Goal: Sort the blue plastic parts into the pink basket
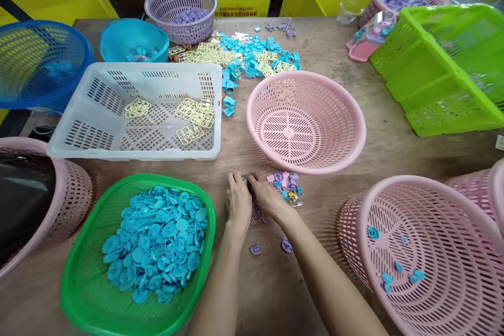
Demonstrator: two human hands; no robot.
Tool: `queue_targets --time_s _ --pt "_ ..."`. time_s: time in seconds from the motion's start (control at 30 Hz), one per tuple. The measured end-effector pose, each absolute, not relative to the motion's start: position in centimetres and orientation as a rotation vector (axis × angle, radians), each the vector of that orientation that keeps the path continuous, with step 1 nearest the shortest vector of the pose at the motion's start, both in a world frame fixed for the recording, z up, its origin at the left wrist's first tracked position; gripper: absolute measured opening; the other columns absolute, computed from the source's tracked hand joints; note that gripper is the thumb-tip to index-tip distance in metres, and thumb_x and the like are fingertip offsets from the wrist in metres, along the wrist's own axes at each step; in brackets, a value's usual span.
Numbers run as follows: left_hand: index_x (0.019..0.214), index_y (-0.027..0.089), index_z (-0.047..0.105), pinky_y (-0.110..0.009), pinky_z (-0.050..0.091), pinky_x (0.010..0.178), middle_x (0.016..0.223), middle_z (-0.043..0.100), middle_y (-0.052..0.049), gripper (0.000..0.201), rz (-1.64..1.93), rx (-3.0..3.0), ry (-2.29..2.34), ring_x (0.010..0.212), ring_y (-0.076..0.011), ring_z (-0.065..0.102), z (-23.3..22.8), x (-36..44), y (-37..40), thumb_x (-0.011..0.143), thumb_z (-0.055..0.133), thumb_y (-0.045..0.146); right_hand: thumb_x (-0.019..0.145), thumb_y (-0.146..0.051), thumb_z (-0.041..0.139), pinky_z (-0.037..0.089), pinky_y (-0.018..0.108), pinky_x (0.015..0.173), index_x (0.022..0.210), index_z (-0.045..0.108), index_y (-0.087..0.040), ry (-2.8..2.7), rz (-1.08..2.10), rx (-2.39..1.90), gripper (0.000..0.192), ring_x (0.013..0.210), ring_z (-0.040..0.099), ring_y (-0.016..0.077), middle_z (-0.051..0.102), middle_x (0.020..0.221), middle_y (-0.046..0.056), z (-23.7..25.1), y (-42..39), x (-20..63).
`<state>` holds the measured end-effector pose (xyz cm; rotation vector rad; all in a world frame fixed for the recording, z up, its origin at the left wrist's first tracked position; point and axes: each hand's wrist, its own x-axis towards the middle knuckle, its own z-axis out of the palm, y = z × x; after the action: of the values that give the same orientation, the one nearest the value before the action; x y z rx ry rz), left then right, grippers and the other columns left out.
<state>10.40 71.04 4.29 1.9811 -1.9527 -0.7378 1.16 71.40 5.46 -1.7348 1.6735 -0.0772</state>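
My left hand [238,200] and my right hand [268,195] meet fingertip to fingertip on the wooden table [275,294], pinching a small blue part [244,179] between them. Just right of the right hand lies a small heap of purple, pink and blue plastic pieces [286,184]. Two loose purple pieces [255,249] lie between my forearms. A green basket [90,294] full of blue round parts [157,241] sits left of my left arm. An empty pink round basket [354,131] stands tilted just beyond my hands.
A white tray [98,136] holds cream part frames. A pink basket [452,205] at right holds a few blue parts. Blue basket [23,63], teal bowl [134,37], purple baskets [157,5] and a green crate [433,89] ring the table. Cream and blue parts [248,58] are scattered at the back.
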Motion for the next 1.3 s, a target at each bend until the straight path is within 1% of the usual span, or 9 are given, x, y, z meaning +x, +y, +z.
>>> queue_targets --time_s 0.13,0.3,0.47,0.57,0.73,0.87,1.0,1.2,1.3 --pt "0.108 0.016 0.052 -0.032 0.048 0.071 0.107 0.050 -0.013 0.025 -0.709 1.941 -2.194 0.090 -0.0240 0.058 4.6 10.6 70.6 0.085 0.043 0.017 0.085 -0.008 0.033 0.041 0.028 0.077 0.113 0.049 -0.014 1.724 -0.063 -1.676 0.033 0.095 0.056 0.0217 0.052 0.113 0.014 5.5 71.7 1.1" --pt "0.105 0.017 0.057 -0.033 0.047 0.079 0.107 0.051 -0.012 0.027 -0.773 1.834 -2.253 0.093 -0.0240 0.056 4.7 11.1 70.5 0.080 0.049 0.012 0.081 -0.008 0.036 0.040 0.029 0.079 0.112 0.050 -0.013 1.781 -0.165 -1.649 0.034 0.094 0.055 0.0214 0.050 0.114 0.014 4.6 72.4 0.8" --pt "0.093 0.014 0.063 -0.031 0.047 0.075 0.099 0.054 -0.011 0.022 -0.841 1.818 -2.134 0.082 -0.0206 0.058 4.6 11.3 70.3 0.076 0.050 0.008 0.075 -0.012 0.041 0.039 0.029 0.079 0.091 0.053 -0.014 1.839 -0.504 -1.478 0.019 0.088 0.052 0.0193 0.055 0.096 0.010 3.7 73.3 0.2" --pt "0.084 0.016 0.066 -0.029 0.046 0.073 0.084 0.058 -0.007 0.017 -0.880 1.815 -1.928 0.074 -0.0177 0.057 3.9 11.7 70.0 0.074 0.055 0.010 0.076 -0.023 0.043 0.039 0.029 0.074 0.079 0.048 -0.018 1.812 -0.706 -1.241 0.008 0.077 0.050 0.0174 0.054 0.079 0.004 3.6 74.0 -0.1" --pt "0.073 0.018 0.066 -0.024 0.044 0.060 0.064 0.060 0.000 0.008 -1.155 1.819 -1.356 0.058 -0.0122 0.054 2.9 12.4 69.8 0.065 0.064 0.018 0.072 -0.032 0.045 0.037 0.030 0.072 0.077 0.049 -0.019 1.791 -0.859 -1.025 0.015 0.072 0.049 0.0160 0.053 0.073 0.000 3.5 75.0 -0.5" --pt "0.070 0.015 0.065 -0.020 0.043 0.052 0.058 0.061 0.003 0.019 -1.444 1.629 -0.870 0.053 -0.0094 0.054 4.0 12.8 70.1 0.053 0.070 0.021 0.072 -0.037 0.047 0.036 0.027 0.062 0.079 0.051 -0.018 1.673 -1.000 -0.832 0.021 0.063 0.045 0.0134 0.049 0.067 -0.002 4.4 75.7 -0.5" --pt "0.070 0.015 0.062 -0.017 0.041 0.048 0.060 0.062 0.003 0.034 -1.744 1.433 -0.489 0.050 -0.0074 0.054 6.5 12.0 71.1 0.042 0.078 0.026 0.078 -0.042 0.047 0.034 0.024 0.055 0.088 0.053 -0.019 1.664 -1.133 -0.724 0.026 0.056 0.040 0.0110 0.047 0.065 -0.003 8.8 77.7 -1.2" --pt "0.070 0.018 0.065 -0.019 0.045 0.056 0.064 0.064 0.002 0.018 -2.179 1.067 -0.593 0.055 -0.0078 0.055 12.5 4.2 75.9 0.055 0.074 0.019 0.079 -0.041 0.050 0.038 0.030 0.061 0.097 0.056 -0.020 2.445 -1.312 -0.721 0.028 0.063 0.045 0.0135 0.051 0.076 0.001 16.4 83.7 -6.6" --pt "0.090 0.020 0.069 -0.030 0.049 0.072 0.084 0.068 -0.006 0.025 -2.323 0.875 -1.044 0.076 -0.0175 0.061 15.1 0.3 78.2 0.066 0.070 0.022 0.079 -0.042 0.047 0.040 0.041 0.069 0.100 0.057 -0.023 2.865 -1.043 -0.652 0.030 0.069 0.050 0.0198 0.053 0.079 0.006 17.1 86.4 -10.6"
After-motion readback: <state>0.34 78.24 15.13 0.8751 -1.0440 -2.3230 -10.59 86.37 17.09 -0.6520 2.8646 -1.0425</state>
